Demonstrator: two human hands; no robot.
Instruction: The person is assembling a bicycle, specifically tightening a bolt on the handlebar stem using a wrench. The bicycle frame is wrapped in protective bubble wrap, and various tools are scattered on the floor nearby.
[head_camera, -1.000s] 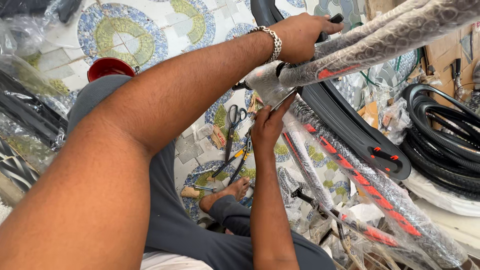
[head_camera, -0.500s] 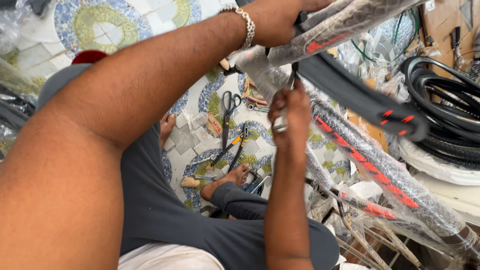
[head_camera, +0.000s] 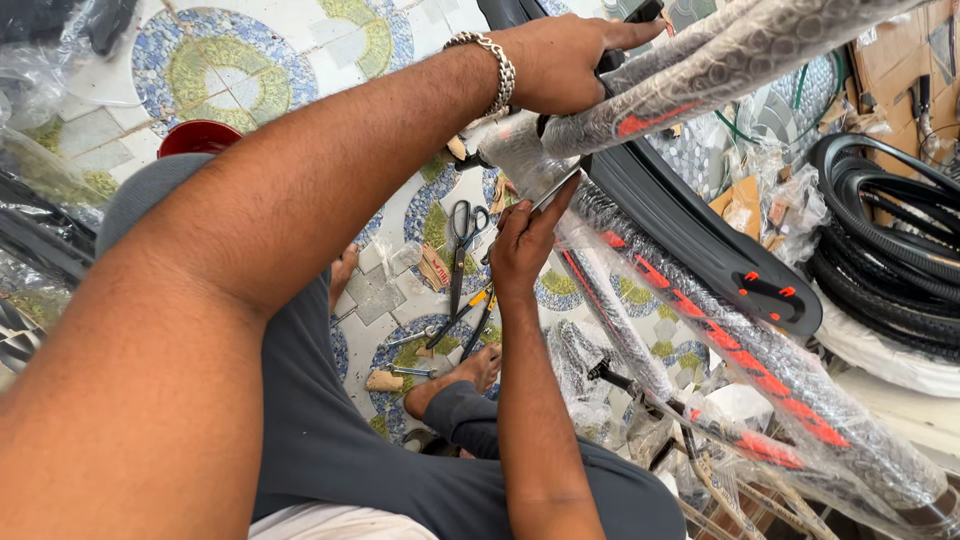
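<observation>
Left hand (head_camera: 565, 62) at 12 o'clock, forearm stretched diagonally from 7 o'clock, fingers closed around wrapped bike frame (head_camera: 700, 70), bracelet (head_camera: 490, 65) on wrist. Right hand (head_camera: 525, 245) at centre, forearm rising from 6 o'clock, fingers curled, tips pressed up against frame joint; whether anything held, cannot tell. Frame tubes in bubble wrap, one long axis running from 12 toward 4 o'clock. Scissors (head_camera: 462, 245) on tiled floor (head_camera: 250, 60) just left. Tyres (head_camera: 890, 240) at 3 o'clock.
</observation>
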